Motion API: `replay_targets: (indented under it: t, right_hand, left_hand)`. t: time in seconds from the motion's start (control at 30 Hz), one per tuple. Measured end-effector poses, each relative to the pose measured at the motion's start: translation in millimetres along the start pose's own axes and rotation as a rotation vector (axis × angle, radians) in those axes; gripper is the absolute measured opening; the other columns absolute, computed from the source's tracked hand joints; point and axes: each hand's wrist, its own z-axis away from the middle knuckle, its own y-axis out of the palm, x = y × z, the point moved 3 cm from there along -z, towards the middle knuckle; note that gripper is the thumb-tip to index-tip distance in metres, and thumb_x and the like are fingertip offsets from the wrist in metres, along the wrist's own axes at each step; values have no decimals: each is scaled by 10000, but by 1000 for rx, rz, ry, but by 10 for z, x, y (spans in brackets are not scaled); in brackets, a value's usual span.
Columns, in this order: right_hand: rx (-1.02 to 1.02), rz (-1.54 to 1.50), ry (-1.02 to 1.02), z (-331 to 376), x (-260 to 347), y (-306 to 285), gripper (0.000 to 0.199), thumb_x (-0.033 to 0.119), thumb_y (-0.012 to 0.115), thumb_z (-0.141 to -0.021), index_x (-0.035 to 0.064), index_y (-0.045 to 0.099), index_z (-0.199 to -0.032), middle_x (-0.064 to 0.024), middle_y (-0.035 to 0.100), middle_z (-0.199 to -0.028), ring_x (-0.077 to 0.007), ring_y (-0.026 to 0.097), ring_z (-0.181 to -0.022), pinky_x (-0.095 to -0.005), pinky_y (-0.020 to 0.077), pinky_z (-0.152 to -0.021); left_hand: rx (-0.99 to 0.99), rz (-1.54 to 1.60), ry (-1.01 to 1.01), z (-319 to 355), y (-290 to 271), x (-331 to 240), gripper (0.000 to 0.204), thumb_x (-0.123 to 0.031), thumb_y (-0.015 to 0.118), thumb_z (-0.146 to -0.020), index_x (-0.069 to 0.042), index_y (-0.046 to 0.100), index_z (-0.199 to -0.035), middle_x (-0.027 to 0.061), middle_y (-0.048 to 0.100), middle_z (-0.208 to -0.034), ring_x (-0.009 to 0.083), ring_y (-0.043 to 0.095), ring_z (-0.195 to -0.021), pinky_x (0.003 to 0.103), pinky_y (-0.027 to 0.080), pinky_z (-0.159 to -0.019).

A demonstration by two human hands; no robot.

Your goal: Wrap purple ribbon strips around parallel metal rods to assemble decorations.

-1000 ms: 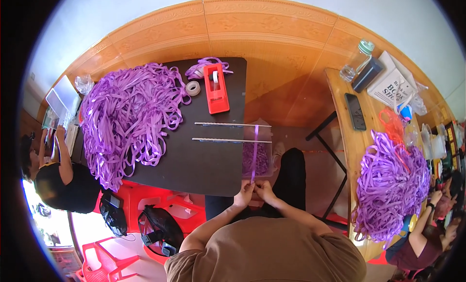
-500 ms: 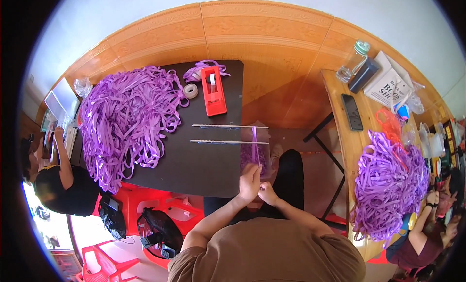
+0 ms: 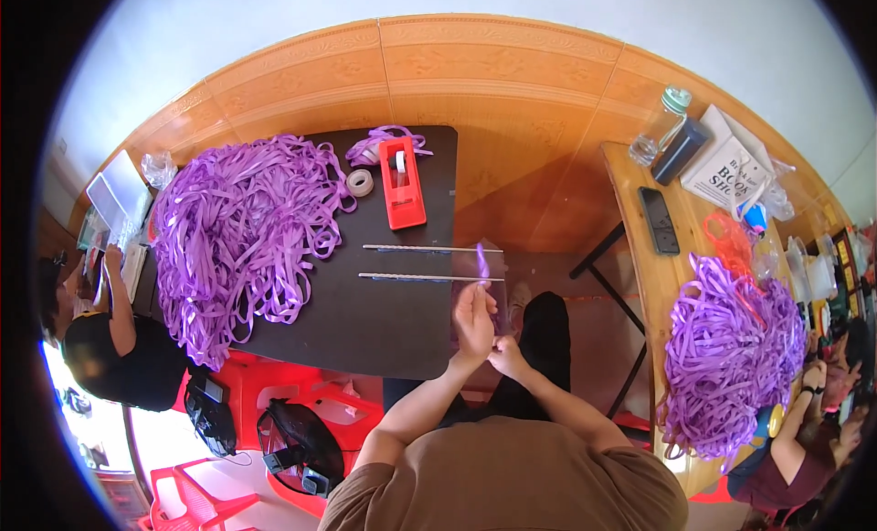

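Two thin metal rods (image 3: pixel 402 276) lie side by side on the dark table, their ends sticking out past its right edge. A purple ribbon (image 3: pixel 481 257) runs between the rod ends. My left hand (image 3: pixel 475 323) is just below the nearer rod, its raised fingertips pinched on the ribbon. My right hand (image 3: pixel 508 356) is closed beside the left wrist; what its fingers hold, if anything, is hidden. Under the rod ends is a clear plastic bin (image 3: pixel 501 304), partly covered by my left hand.
The dark table (image 3: pixel 311 339) bears a big heap of purple ribbon (image 3: pixel 242 234), a tape roll (image 3: pixel 360 183) and a red tape dispenser (image 3: pixel 403 185). On the wooden table (image 3: pixel 630 188) are another ribbon heap (image 3: pixel 731 357), a phone (image 3: pixel 659 220) and bottles. Other people sit at both sides.
My left hand has moved up toward the nearer rod, and the visible ribbon stretch is shorter and looks twisted. My right hand stays low and closed. The whole view has shifted slightly.
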Motion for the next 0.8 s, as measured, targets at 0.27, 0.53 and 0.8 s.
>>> replay_targets:
  t: [0.27,0.53,0.8]
  right_hand:
    - [-188,-255,-36,-155,64,172,279,72,615,-746,47,623,-1024,-105,648,-808,-225,640,-750,-349,475,-651]
    - [52,-41,-65,1,-151,116,376,25,624,-770,38,561,-1140,-29,631,-907,-135,610,-808,-285,474,-699]
    - [-127,-460,-27,-624,848,-646,609,-87,587,-766,44,415,-1336,-81,545,-1208,-171,516,-1120,-286,463,-880]
  left_hand:
    - [94,-121,-124,356,-148,-11,233,-130,443,-978,6,590,-1096,26,569,-685,84,522,-609,225,439,-588]
    - [286,-34,-278,479,-424,113,290,-71,460,-961,2,469,-1242,79,648,-875,94,582,-744,228,469,-695]
    - [307,-8,-320,482,-414,45,235,-51,458,-958,-2,517,-1180,67,652,-882,94,578,-726,222,452,-701]
